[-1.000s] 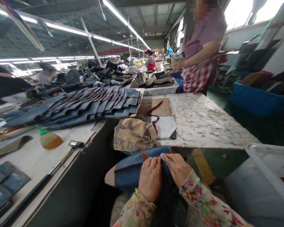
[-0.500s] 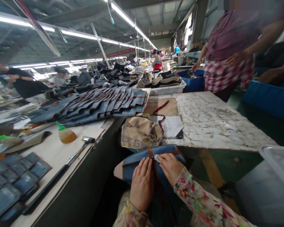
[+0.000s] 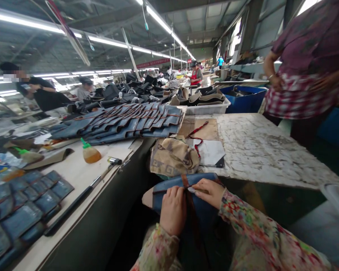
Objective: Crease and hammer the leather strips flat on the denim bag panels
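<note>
A blue denim piece [image 3: 169, 186] with a brown strap down its middle lies across my lap at the bottom centre. My left hand [image 3: 173, 210] lies on it with its fingers curled down against the fabric left of the strap. My right hand [image 3: 207, 192] rests on the piece right of the strap, its fingertips pinched on a small pale bit at the strap. Both sleeves are flowered.
A tan patterned cloth [image 3: 173, 156] lies on the worn white table [image 3: 257, 150]. The left bench holds rows of denim pieces [image 3: 124, 122], a glue bottle [image 3: 89, 152], a hammer [image 3: 107, 169] and small blue pieces [image 3: 25, 203]. A person in a plaid apron [image 3: 307, 71] stands right, by blue bins [image 3: 243, 96].
My view has swung left and up. My hands stay on the denim piece, and the brown strap between them now shows. The person at right has stepped nearer.
</note>
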